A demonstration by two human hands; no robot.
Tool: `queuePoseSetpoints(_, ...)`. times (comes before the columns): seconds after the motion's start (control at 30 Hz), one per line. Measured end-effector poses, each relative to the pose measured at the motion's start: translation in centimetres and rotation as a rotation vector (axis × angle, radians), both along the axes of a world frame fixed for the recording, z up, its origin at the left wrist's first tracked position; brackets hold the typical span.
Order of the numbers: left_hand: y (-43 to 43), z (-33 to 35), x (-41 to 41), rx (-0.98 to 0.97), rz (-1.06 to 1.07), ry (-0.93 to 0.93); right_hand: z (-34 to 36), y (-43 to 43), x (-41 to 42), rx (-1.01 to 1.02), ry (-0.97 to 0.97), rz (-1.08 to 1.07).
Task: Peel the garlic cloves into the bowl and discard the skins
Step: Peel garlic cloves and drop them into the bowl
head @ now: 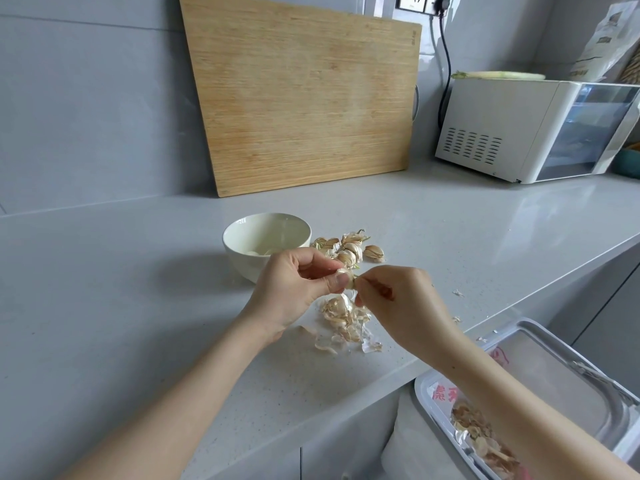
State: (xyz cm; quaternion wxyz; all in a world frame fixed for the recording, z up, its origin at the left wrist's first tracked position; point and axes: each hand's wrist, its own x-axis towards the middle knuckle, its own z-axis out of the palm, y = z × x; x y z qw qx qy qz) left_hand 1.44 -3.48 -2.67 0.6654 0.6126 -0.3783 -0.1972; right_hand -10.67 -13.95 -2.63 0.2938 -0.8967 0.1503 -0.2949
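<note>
left hand (294, 282) grips garlic clove (346, 277) mid-frame | right hand (391, 292) pinches its skin | clove firm and light, skin papery; take the loose tip

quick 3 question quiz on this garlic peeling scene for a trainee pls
1. True or false: the left hand holds a garlic clove while the right hand pinches its skin.
2. The unpeeled cloves lie: A) right of the bowl B) on the cutting board C) on the oven.
3. Besides the countertop, where do loose skins lie?
Key: 1 true; 2 A; 3 in the bin.
</note>
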Motion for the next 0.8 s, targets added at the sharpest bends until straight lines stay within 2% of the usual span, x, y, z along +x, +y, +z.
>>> queuePoseSetpoints(0.2, -0.1, -0.3, 0.2, 0.01, 0.035, -0.056, -1.0, 0.2, 0.8, -0.174, -0.095, -0.069)
queuePoseSetpoints(0.37, -0.1, -0.2, 0.0, 0.027, -0.024, 0.0, -1.1, -0.6, 0.9, -0.356, -0.178, -0.063)
queuePoseSetpoints(0.5, 0.0, 0.0, -0.2, 0.105, -0.123, 0.09, -0.6, -1.5, 0.8, -0.406, -0.228, -0.063)
queuePoseSetpoints(0.7, 0.3, 0.3, -0.4, 0.182, -0.24, 0.18, 0.2, -2.8, 1.1, -0.427, -0.148, -0.107)
queuePoseSetpoints(0.8, 0.2, 0.3, -0.1, 0.076, -0.188, 0.261, -0.2, -2.8, 0.7, -0.358, 0.073, -0.122)
